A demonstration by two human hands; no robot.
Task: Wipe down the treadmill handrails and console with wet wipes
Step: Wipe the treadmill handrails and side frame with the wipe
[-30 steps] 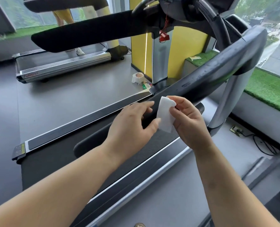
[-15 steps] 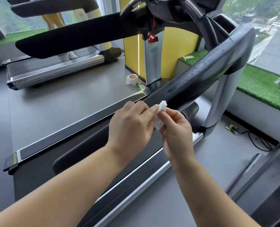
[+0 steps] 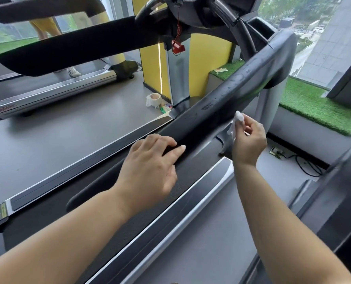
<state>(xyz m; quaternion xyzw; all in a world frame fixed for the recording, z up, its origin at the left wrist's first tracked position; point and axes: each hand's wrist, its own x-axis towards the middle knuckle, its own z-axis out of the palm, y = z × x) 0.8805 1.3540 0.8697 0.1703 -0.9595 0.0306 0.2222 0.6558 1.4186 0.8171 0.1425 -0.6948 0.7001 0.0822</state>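
My right hand [image 3: 249,138] pinches a folded white wet wipe [image 3: 236,121] just under the right side of the treadmill's black right handrail [image 3: 244,85], whose top looks streaked with moisture. My left hand [image 3: 150,167] hovers with relaxed fingers over the lower end of that handrail and holds nothing. The left handrail [image 3: 68,48] runs across the upper left. Only the underside of the console [image 3: 191,11] shows at the top, with a red safety clip [image 3: 178,47] hanging from it.
A white wipes container [image 3: 153,100] and a small green packet [image 3: 166,108] lie on the grey floor by the yellow pillar [image 3: 152,56]. Another person stands on a second treadmill [image 3: 47,93] at the upper left. A floor socket with a cable [image 3: 277,150] sits at the right.
Both hands held the wipe together before. My left hand has let go and dropped back, while my right hand has carried the folded wipe up and right to the handrail's side.
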